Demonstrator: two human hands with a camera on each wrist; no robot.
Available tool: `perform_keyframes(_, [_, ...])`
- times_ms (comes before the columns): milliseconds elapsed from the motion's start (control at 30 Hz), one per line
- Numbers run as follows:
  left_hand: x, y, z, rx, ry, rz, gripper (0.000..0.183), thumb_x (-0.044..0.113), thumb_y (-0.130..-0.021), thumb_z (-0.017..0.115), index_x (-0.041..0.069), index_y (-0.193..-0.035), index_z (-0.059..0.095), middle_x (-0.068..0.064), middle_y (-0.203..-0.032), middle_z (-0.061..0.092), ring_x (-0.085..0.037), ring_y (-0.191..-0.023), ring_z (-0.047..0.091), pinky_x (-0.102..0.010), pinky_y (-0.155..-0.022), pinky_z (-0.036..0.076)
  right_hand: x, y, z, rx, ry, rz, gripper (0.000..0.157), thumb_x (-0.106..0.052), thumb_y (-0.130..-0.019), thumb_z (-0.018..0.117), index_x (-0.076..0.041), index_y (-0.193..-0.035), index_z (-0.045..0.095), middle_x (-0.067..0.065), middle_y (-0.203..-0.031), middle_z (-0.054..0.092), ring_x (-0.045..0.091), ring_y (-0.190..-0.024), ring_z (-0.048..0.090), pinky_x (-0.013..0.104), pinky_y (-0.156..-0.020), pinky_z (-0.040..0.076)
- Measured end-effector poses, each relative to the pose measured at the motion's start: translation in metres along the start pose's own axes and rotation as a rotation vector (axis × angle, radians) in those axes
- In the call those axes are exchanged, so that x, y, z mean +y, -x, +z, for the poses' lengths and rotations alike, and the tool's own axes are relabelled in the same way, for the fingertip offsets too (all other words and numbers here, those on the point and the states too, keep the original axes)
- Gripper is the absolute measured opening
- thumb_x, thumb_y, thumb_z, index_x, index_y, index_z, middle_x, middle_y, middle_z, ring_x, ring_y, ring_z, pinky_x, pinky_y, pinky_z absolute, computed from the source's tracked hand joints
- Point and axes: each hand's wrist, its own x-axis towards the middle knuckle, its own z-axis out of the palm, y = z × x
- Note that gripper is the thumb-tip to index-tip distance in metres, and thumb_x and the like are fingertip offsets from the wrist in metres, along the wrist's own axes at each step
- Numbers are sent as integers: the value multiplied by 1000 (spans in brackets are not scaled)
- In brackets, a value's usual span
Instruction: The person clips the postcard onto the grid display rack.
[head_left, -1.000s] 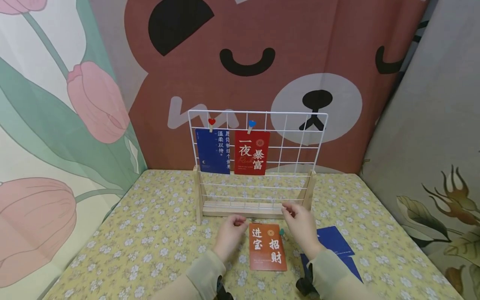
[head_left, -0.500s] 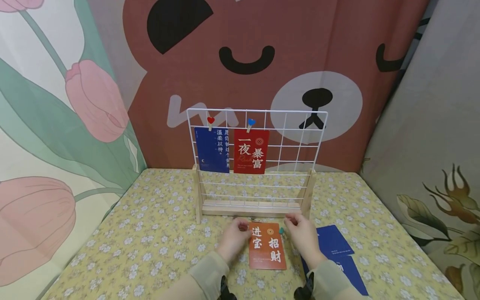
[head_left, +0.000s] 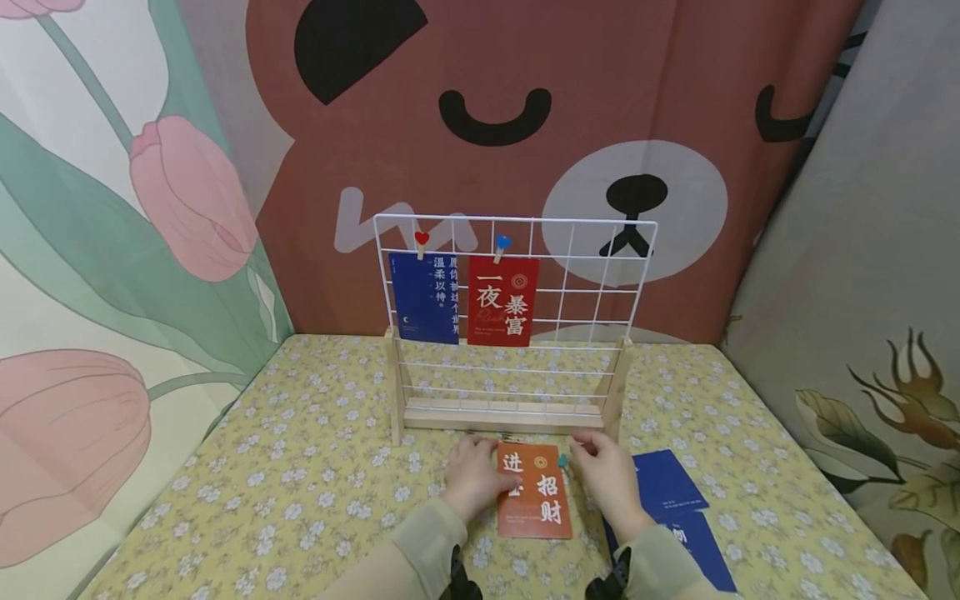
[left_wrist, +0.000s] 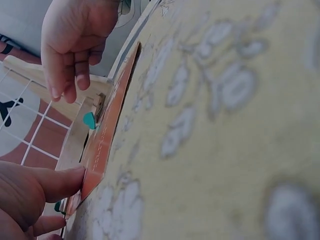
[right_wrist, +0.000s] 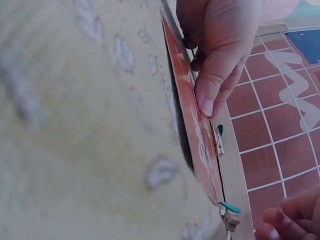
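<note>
An orange card [head_left: 534, 518] with white characters lies on the flowered cloth in front of the wire rack. My left hand [head_left: 472, 477] is at its upper left, with the thumb resting on the card's face and the other fingers at its left edge. Close to the upper right corner, my right hand [head_left: 604, 475] hovers with relaxed fingers and nothing in them. A wooden clip with a teal heart [head_left: 562, 460] is beside that corner. Another green-topped wooden clip [right_wrist: 219, 140] shows beyond the card's far edge in the right wrist view.
A white wire grid rack [head_left: 577, 292] on a wooden stand [head_left: 502, 418] stands behind. From it hang a blue card [head_left: 420, 304] by a red heart clip [head_left: 422, 240] and a red card [head_left: 504, 287] by a blue heart clip [head_left: 502, 243]. Blue cards [head_left: 671, 479] lie at right.
My left hand has shifted slightly right, and its thumb has come onto the orange card. From the rack's lower edge, my right hand has lowered toward the card's upper right corner.
</note>
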Motion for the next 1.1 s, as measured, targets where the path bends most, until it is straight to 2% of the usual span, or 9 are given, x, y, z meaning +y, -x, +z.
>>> perform_keyframes(167, [2, -2, -1, -12, -2, -10, 68, 35, -69, 87, 10, -126, 61, -15, -134, 45, -38, -122, 37, -61, -97, 31, 3, 0, 0, -35, 98, -12, 27, -19, -94, 62, -5, -117, 68, 8, -104, 67, 23, -89, 62, 38, -69, 51])
perform_keyframes(433, [2, -2, -3, -30, 8, -14, 67, 32, -66, 89, 10, -123, 61, -13, -128, 47, -36, -117, 39, -59, -95, 32, 0, -1, 4, -79, 273, -83, 29, -17, -91, 66, -4, -117, 68, 10, -103, 63, 26, -91, 61, 44, -70, 50])
perform_keyframes(567, [3, 0, -5, -46, 22, -18, 68, 32, -66, 89, 11, -123, 59, -12, -125, 47, -35, -115, 39, -59, -95, 32, 0, -2, 8, -92, 349, -102, 27, -17, -89, 69, -6, -113, 69, 8, -97, 63, 24, -86, 60, 42, -66, 49])
perform_keyframes(733, [5, 3, -6, -61, 60, -31, 70, 30, -66, 89, 11, -124, 56, -10, -120, 51, -34, -113, 40, -58, -94, 33, 3, -4, 11, -106, 340, -98, 19, -12, -88, 69, -6, -106, 71, 6, -92, 61, 22, -83, 58, 41, -67, 48])
perform_keyframes(833, [5, 4, -6, -67, 111, -40, 71, 26, -66, 89, 10, -125, 54, -7, -113, 57, -32, -109, 45, -55, -89, 37, 3, -5, 13, -110, 321, -75, 17, -10, -89, 67, -4, -104, 71, 7, -94, 61, 22, -85, 58, 42, -70, 49])
perform_keyframes(1000, [3, 3, -5, -59, 208, -27, 65, 18, -72, 85, 5, -125, 51, -4, -97, 66, -23, -89, 59, -45, -79, 47, 3, -5, 15, -103, 315, -47, 14, -9, -89, 67, -5, -101, 70, 7, -92, 62, 21, -82, 57, 40, -69, 49])
perform_keyframes(1100, [0, 3, -6, -59, 276, -24, 59, 14, -75, 82, 3, -125, 50, -3, -93, 65, -19, -81, 61, -42, -76, 49, 3, -4, 15, -85, 303, -57, 13, -9, -88, 68, -5, -100, 70, 6, -92, 63, 21, -82, 58, 41, -69, 50])
